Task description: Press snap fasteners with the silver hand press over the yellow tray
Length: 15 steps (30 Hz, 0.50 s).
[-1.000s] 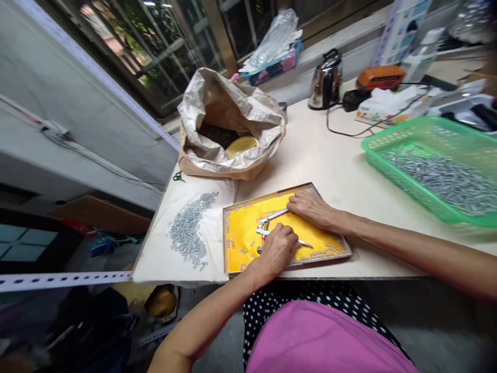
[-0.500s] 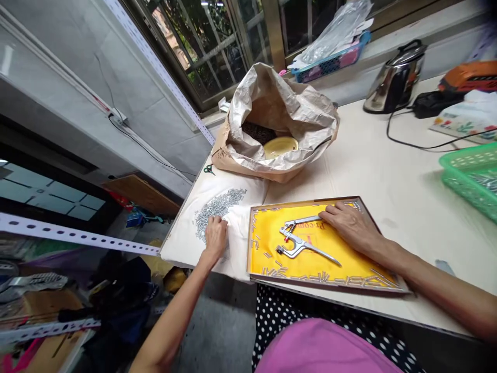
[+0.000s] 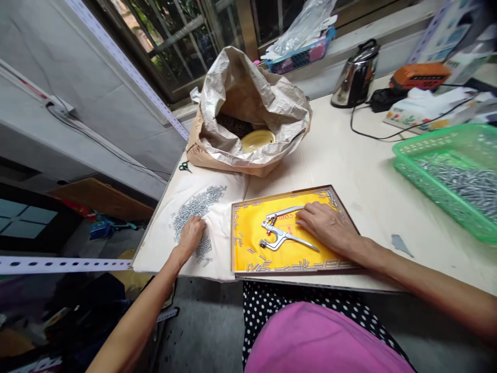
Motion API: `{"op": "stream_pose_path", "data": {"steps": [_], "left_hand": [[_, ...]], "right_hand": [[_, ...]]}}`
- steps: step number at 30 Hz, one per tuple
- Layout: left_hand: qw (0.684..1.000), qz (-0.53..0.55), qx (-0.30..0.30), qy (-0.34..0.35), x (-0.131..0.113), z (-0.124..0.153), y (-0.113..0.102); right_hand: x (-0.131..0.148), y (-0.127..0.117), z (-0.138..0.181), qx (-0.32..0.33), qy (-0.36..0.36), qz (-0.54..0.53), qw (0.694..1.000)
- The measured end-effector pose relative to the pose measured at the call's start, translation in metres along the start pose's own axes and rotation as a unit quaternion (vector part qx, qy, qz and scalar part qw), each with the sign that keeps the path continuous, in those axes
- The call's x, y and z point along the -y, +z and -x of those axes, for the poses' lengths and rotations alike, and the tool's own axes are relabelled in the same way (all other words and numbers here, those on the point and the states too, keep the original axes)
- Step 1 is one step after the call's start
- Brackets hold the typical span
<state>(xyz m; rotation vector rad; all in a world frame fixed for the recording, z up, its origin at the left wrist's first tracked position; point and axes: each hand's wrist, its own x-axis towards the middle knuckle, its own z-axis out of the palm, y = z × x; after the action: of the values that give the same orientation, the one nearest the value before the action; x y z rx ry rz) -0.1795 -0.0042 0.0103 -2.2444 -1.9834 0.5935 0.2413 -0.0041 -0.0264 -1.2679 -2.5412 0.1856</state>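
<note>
My left hand [image 3: 191,234] rests on a pile of small grey metal pins [image 3: 197,204] on a white cloth [image 3: 155,243]. Its fingers are curled down and pressed together, the tips hidden, so what they hold cannot be made out. My right hand [image 3: 324,224] has its fingers bent round the end of the upper handle of silver hand pliers [image 3: 285,237] with a spring. The pliers lie with their handles spread in a shallow brown-rimmed tray [image 3: 232,243] lined in yellow. Small metal tubes [image 3: 260,267] lie scattered along the tray's sides.
Behind the cloth stands an open paper sack [image 3: 233,163] with a yellow bowl [image 3: 258,140] and dark small pieces inside. Green-handled scissors [image 3: 185,167] lie beside it. At right are a green basket [image 3: 427,189] of metal pins, a kettle [image 3: 356,75] and a cord.
The view has turned to the right, bringing more of the green basket into sight. My left hand stays at the pin pile, shifted slightly. My right hand remains at the pliers' handle.
</note>
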Motion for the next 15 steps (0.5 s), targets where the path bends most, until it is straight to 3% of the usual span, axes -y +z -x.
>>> {"op": "stream_pose_path", "data": {"steps": [4, 8, 12, 15], "left_hand": [[0.999, 0.023, -0.017, 0.024, 0.009, -0.005, 0.003], [0.987, 0.122, -0.104, 0.013, 0.003, -0.001, -0.009], [0.929, 0.345, -0.132, -0.007, -0.044, 0.018, -0.035], [0.89, 0.427, -0.101, 0.123, -0.098, 0.033, -0.049]], "right_hand": [[0.025, 0.005, 0.015, 0.069, -0.015, -0.073, 0.995], [0.031, 0.016, 0.02, 0.113, -0.001, -0.036, 0.993], [0.028, 0.012, 0.023, 0.053, -0.07, -0.014, 0.996], [0.024, 0.001, 0.025, -0.002, -0.086, -0.001, 0.996]]}}
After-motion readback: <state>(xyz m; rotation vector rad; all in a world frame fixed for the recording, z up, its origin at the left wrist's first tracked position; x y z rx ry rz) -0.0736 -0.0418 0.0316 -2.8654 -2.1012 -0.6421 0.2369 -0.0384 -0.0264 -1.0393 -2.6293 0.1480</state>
